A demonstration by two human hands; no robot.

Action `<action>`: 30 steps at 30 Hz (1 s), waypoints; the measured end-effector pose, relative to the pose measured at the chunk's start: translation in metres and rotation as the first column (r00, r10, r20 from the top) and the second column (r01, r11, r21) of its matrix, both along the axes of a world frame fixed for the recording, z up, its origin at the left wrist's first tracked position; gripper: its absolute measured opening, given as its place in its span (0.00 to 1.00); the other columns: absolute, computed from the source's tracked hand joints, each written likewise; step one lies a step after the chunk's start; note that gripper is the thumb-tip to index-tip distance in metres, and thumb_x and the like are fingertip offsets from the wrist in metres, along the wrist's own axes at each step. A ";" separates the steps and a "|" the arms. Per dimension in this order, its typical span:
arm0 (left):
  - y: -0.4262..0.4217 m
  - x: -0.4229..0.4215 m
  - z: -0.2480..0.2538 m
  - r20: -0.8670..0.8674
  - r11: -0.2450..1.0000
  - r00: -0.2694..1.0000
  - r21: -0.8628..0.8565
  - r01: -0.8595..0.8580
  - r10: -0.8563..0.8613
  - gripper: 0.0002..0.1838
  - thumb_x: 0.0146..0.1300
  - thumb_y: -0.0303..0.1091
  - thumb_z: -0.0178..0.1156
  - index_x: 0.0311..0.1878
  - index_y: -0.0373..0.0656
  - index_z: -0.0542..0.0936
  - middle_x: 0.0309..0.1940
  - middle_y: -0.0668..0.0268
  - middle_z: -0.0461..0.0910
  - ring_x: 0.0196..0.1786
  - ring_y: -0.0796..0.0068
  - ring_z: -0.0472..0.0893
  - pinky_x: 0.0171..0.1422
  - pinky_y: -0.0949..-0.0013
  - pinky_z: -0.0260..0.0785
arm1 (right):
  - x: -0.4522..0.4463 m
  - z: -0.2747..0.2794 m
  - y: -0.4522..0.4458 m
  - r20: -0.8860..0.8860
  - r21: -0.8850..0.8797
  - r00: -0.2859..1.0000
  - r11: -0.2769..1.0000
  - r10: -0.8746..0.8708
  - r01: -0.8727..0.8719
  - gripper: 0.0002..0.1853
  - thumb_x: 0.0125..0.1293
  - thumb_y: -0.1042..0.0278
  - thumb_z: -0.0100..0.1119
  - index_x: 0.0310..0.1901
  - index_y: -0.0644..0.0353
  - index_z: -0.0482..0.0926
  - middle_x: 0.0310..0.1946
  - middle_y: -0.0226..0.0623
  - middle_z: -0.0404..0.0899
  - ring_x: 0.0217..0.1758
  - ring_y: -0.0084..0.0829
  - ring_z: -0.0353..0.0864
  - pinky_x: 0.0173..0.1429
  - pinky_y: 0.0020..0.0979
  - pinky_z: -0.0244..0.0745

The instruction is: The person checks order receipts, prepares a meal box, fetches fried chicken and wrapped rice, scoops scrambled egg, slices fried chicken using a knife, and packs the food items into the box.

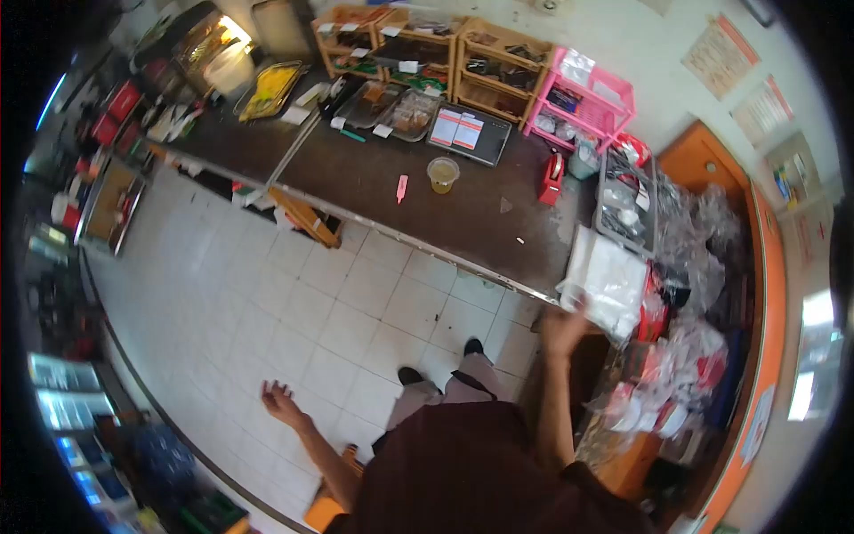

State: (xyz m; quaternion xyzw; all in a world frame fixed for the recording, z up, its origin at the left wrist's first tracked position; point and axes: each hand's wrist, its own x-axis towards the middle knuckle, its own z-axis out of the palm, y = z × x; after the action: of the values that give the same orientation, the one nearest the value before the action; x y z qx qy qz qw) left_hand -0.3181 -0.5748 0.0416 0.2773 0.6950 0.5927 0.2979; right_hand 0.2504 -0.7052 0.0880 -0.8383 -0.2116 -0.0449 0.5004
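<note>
My left hand (281, 403) is held out over the tiled floor, fingers apart and nothing in it. At the counter's right front corner, my right hand (564, 333) is by the near edge of a stack of clear plastic bags (612, 278). Its fingers are smeared by motion, so I cannot tell whether they touch or grip a bag. Farther in on the dark counter (356, 191) stand a clear cup of yellowish liquid (442, 175) and a pink marker-like item (402, 189). A red tape dispenser (551, 178) stands farther right.
A grey basket of packets (627, 200) and a pink rack (583, 98) stand behind the bags. Wooden shelves (503, 67) line the wall, with a black laptop-like slab bearing papers (470, 135) before them. Bundles of plastic bags (703, 356) crowd the right side.
</note>
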 end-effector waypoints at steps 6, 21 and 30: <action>0.075 0.068 0.053 0.032 0.973 0.972 -0.002 0.233 -0.232 0.20 0.67 0.32 0.60 0.61 0.41 0.73 0.45 0.63 0.79 0.40 0.71 0.79 0.42 0.67 0.72 | -0.076 0.028 0.197 0.053 -0.254 0.865 0.844 0.500 -0.472 0.47 0.46 0.69 0.73 0.68 0.55 0.60 0.65 0.55 0.59 0.65 0.62 0.63 0.69 0.53 0.61; 0.168 0.006 -0.017 0.173 0.887 0.975 -0.459 -0.045 0.138 0.28 0.64 0.44 0.56 0.65 0.44 0.71 0.57 0.53 0.75 0.48 0.57 0.79 0.50 0.58 0.72 | 0.028 -0.078 0.458 -0.194 -0.524 0.921 0.757 0.339 -0.389 0.49 0.36 0.57 0.81 0.64 0.55 0.68 0.64 0.50 0.66 0.67 0.55 0.66 0.62 0.57 0.71; 0.319 0.069 -0.025 0.084 0.812 0.882 -0.360 0.460 -0.463 0.19 0.65 0.32 0.59 0.59 0.41 0.74 0.40 0.63 0.78 0.36 0.72 0.81 0.38 0.69 0.74 | 0.134 -0.062 0.357 0.035 -0.633 0.997 0.771 -0.066 0.074 0.42 0.39 0.50 0.79 0.57 0.58 0.74 0.52 0.49 0.78 0.54 0.52 0.79 0.54 0.47 0.78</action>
State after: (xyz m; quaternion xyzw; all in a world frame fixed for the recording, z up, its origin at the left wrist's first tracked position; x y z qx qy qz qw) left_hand -0.2496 -0.2556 0.0170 0.3785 0.7069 0.3600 0.4769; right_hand 0.3848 -0.3483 0.0257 -0.9648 -0.1857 0.0059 0.1862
